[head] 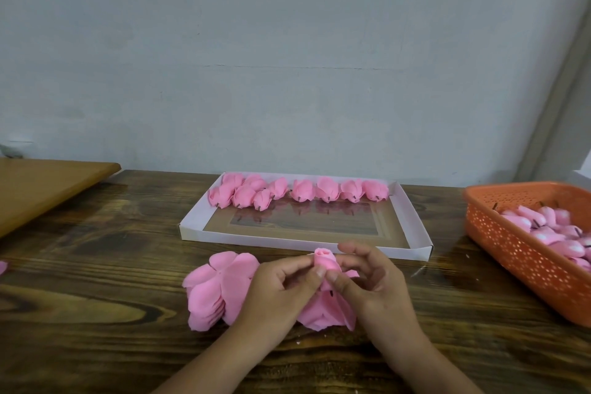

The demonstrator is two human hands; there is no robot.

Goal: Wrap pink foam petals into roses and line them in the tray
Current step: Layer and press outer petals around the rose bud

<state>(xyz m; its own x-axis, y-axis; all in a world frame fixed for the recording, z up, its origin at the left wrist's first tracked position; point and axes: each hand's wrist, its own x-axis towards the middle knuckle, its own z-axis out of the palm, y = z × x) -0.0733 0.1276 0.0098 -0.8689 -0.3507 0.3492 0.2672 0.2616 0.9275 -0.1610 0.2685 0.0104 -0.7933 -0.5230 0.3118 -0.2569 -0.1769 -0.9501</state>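
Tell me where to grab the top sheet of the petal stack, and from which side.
Pinch the top sheet of the petal stack at its far-left lobe, coming from the left. That rounded edge lies free on the table, while the left hand covers the stack's right side. Both hands are pinching the rose, so set that down first.

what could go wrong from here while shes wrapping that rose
1. Both hands, left hand and right hand, pinch the half-wrapped rose; a loosened pinch could probably let the petals unroll.
2. The petal stack lies right beside the left wrist, so a sweep may scatter it.
3. The finished roses at the tray's left end already crowd together, so a new one might knock the line crooked.
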